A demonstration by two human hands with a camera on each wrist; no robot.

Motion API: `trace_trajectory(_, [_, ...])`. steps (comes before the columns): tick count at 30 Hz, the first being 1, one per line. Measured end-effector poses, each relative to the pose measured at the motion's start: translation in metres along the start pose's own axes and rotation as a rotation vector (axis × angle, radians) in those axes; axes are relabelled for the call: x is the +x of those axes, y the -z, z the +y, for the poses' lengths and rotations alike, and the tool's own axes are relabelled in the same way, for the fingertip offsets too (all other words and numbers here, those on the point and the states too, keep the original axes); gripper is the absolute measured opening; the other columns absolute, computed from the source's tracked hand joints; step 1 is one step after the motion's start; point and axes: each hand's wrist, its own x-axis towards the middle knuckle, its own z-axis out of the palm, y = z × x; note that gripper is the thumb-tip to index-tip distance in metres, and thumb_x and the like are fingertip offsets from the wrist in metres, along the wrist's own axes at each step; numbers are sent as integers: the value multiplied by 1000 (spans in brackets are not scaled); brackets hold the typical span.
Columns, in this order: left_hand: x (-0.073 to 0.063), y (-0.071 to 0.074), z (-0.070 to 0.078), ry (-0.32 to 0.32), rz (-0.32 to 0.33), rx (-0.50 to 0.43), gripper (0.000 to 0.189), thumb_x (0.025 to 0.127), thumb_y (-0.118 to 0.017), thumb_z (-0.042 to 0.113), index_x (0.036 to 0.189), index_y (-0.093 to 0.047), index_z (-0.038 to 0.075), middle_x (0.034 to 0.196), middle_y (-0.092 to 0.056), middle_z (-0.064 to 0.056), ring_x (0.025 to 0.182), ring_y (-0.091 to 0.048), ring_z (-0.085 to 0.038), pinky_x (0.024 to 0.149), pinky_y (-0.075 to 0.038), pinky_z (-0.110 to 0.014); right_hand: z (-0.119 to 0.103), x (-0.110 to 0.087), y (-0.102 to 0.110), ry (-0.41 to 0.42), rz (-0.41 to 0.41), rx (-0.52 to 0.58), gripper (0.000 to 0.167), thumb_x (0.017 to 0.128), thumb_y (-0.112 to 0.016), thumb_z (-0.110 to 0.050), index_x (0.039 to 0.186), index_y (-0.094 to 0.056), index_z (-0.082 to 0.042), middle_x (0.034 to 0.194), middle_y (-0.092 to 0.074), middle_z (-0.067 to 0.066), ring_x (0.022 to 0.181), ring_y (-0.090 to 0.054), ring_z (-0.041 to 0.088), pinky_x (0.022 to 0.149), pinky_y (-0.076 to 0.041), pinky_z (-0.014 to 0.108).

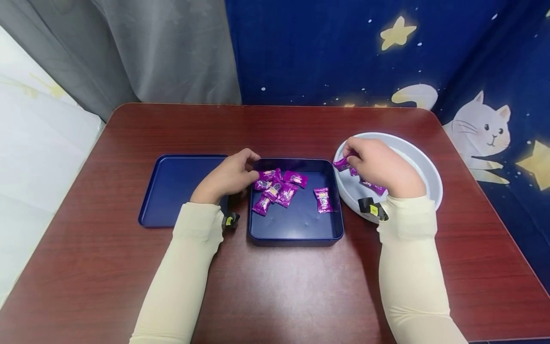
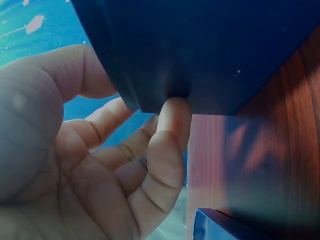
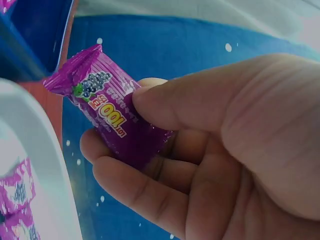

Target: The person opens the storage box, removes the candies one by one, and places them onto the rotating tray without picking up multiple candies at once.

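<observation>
My right hand pinches a purple wrapped candy between thumb and fingers, over the left side of the white round tray. Grape pictures and a yellow "100" show on its wrapper. More candies lie in the tray, partly hidden under this hand. At the left wall of a dark blue rectangular box, my left hand grips the edge near the back corner, thumb at the rim and a fingertip against the outer wall. Inside, several purple candies cluster at the left; another candy lies apart at the right.
A flat dark blue lid lies on the reddish-brown table, left of the box and partly beneath the left forearm. Behind the table hang a grey curtain and a blue curtain with stars and a cat.
</observation>
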Motion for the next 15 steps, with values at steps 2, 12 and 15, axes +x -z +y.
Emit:
trace_trajectory(2, [0,0,0,0,1,1,42,97,-59,17,137,-48,10,127,-59,-14,93,-64,-26,70,-56,-37,6,-1,1,-14,9,5,9,96,-55,-4,102,-61,-6,85,-61,9,69,-56,23,66,-47,39])
trace_trajectory(12, [-1,1,1,1,1,4,42,97,-59,16,137,-49,10,126,-59,-15,95,-64,-27,75,-55,-39,35,-3,5,-114,23,-2,11,95,-59,-7,105,-62,-4,90,-62,13,82,-55,30,78,-46,46])
trace_trajectory(15, [-1,1,1,0,2,4,42,97,-59,16,137,-49,10,127,-59,-15,99,-63,-27,77,-55,-40,43,-4,6,-159,17,-15,12,95,-59,-9,106,-61,-4,90,-61,14,81,-55,30,76,-46,46])
